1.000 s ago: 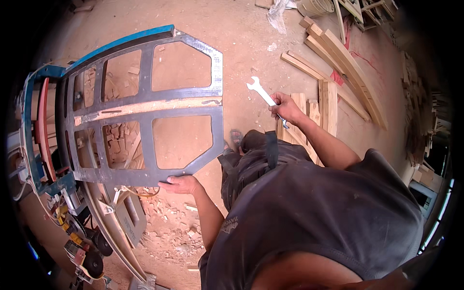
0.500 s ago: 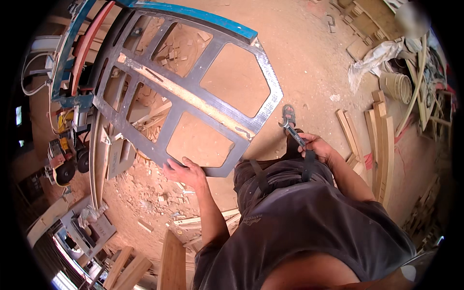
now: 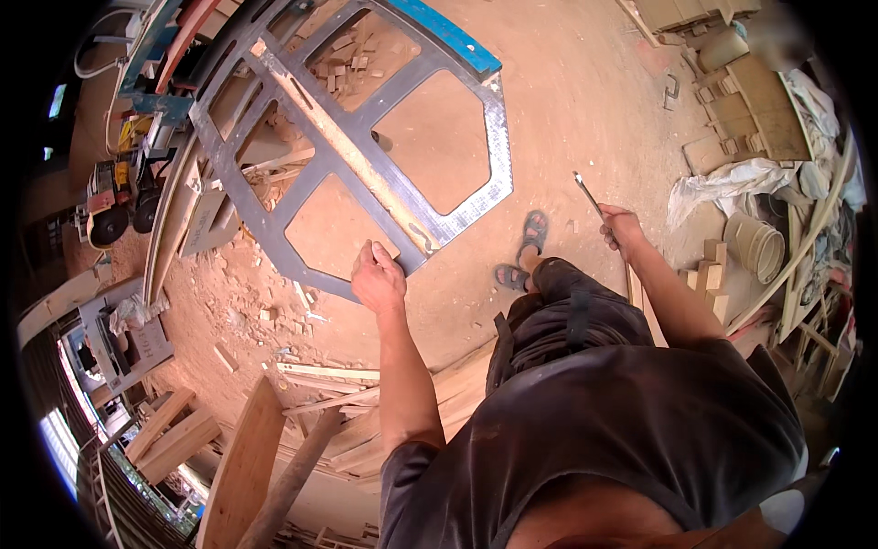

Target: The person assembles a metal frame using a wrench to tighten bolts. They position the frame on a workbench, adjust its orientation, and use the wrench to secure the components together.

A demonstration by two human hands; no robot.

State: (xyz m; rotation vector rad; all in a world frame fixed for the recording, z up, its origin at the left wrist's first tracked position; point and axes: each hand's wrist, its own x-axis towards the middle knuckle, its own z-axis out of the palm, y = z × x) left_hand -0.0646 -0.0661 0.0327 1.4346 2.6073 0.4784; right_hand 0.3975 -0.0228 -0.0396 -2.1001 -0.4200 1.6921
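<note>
A grey metal frame (image 3: 337, 157) with large cut-out openings and a worn wooden strip down its middle stretches ahead of me on the left. At its near edge is my left hand (image 3: 379, 280), fingers curled over the rim. My right hand (image 3: 621, 230) is held out to the right, away from the frame, and grips a wrench (image 3: 587, 190). The wrench points up and forward and is seen nearly edge-on. A blue rail (image 3: 450, 37) borders the frame's far right side.
Wood offcuts and sawdust litter the floor beneath and left of the frame. A plank (image 3: 245, 462) and a round pole (image 3: 297, 476) stand near my left elbow. On the right are a bucket (image 3: 754, 247), white plastic sheeting (image 3: 718, 194) and timber blocks (image 3: 710, 275). A clamp (image 3: 671, 91) lies beyond.
My left hand has shifted along the frame's near edge and its fingers have curled over it. My right hand has swung outward and forward with the wrench. My body has stepped back and turned.
</note>
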